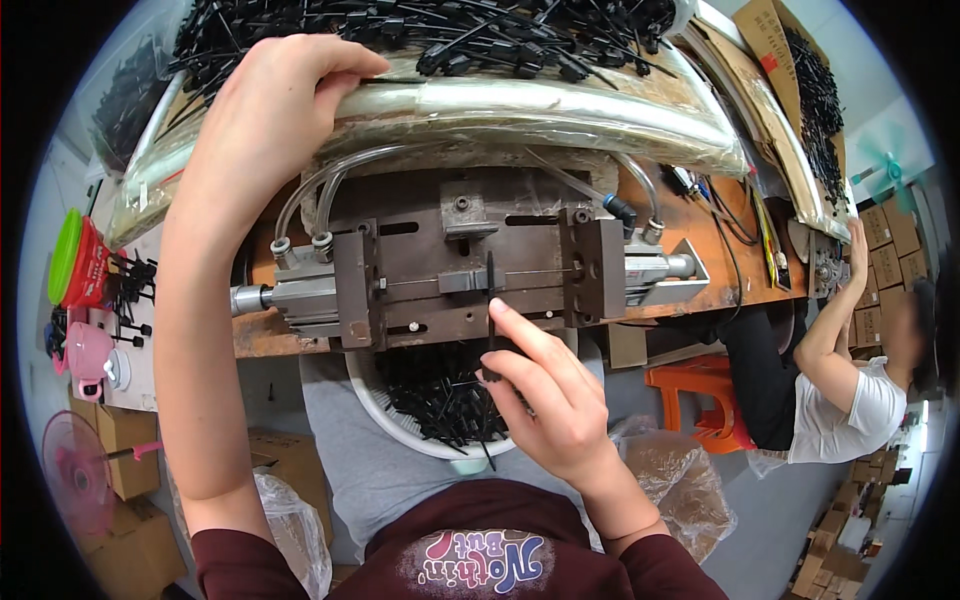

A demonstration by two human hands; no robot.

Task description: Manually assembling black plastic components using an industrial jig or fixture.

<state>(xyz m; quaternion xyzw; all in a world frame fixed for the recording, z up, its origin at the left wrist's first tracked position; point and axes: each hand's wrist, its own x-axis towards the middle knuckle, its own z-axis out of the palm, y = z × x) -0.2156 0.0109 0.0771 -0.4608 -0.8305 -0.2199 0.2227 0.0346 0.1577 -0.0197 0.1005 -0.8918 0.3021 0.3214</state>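
My right hand (555,400) is closed on a thin black cable tie (491,335). The tie stands nearly upright in view, its upper end just beside the small grey block (462,282) at the middle of a brown metal fixture (430,200). Whether the tie touches that block I cannot tell. At the upper left, my left hand (275,105) is closed in a pinch at the plastic-covered front edge of a tray (540,105). A dark thin strip, seemingly another cable tie (400,81), sticks out from its fingertips. A heap of black cable ties with clip heads (500,35) fills the tray.
Air cylinders (305,290) with clear hoses flank the fixture on the wooden bench (715,280). A white tub (365,390) of black pieces sits below it, over my lap. At right, a person in a white shirt (840,400) sits by an orange stool (700,390).
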